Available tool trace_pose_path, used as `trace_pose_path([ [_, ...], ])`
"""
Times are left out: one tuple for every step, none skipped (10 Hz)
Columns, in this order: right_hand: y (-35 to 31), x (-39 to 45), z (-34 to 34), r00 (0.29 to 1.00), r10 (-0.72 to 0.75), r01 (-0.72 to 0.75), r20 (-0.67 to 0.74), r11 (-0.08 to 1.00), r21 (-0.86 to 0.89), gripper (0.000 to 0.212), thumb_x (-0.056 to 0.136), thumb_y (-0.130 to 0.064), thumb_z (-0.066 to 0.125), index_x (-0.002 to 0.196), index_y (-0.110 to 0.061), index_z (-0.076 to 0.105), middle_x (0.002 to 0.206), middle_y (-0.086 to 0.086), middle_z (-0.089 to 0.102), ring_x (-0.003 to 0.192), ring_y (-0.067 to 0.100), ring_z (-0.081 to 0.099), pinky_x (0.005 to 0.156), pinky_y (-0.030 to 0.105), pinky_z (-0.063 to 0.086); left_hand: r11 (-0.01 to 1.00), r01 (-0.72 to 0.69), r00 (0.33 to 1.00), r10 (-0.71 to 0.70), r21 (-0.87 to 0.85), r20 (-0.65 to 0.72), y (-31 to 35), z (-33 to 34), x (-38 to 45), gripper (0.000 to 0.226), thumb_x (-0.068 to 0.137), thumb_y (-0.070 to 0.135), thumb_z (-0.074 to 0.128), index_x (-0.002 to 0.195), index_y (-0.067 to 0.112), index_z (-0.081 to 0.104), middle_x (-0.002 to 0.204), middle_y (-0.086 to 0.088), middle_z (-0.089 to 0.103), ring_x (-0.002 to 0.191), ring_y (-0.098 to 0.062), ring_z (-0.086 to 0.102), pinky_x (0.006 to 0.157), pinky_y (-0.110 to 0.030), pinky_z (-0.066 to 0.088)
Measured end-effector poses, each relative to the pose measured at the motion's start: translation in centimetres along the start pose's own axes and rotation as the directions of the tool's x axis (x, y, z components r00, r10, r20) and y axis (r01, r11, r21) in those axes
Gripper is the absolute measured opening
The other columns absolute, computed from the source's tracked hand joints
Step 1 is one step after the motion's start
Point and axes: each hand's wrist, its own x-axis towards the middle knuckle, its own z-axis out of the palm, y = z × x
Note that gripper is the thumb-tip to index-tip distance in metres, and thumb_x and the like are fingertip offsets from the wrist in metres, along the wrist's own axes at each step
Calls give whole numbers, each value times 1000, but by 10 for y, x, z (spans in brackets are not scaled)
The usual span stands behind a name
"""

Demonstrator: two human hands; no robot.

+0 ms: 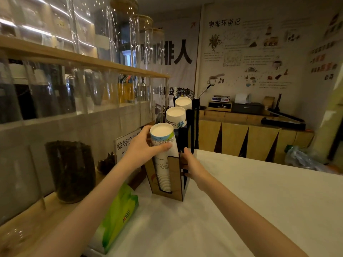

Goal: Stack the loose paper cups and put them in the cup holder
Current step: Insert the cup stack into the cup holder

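Observation:
A tall stack of upside-down paper cups (163, 164) stands in the nearest slot of a wooden cup holder (174, 175) on the white counter. My left hand (143, 147) grips the top of this stack, fingers wrapped around the printed upper cup. My right hand (189, 162) holds the holder's right side, thumb on its front panel. Two more cup stacks fill the slots behind: a middle stack (175, 115) and a far stack (183, 103).
A green tissue pack (118, 217) lies on the counter (241, 201) left of the holder. A dark jar of coffee beans (71, 171) and a sign stand (126, 143) sit on the wooden shelf to the left. Glass shelving rises above them.

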Motion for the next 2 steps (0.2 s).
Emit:
trace_pose_path([
  [-25, -13, -24, 991, 115, -99, 65, 971, -220, 57, 93, -50, 24, 128, -10, 46, 133, 15, 49, 121, 29, 47, 102, 43, 34, 995, 48, 999, -49, 85, 9, 10, 0, 3, 78, 62, 47, 74, 126, 25, 35, 126, 2, 52, 112, -17, 48, 81, -26, 43],
  [-58, -42, -57, 995, -90, 103, 53, 938, -332, 44, 93, -42, 37, 118, -12, 57, 114, 8, 63, 107, 24, 58, 88, 35, 44, 974, -25, 973, 76, 224, -219, 37, 6, -1, 94, 63, 50, 72, 137, 21, 21, 143, -7, 37, 127, -24, 38, 101, -43, 38],
])
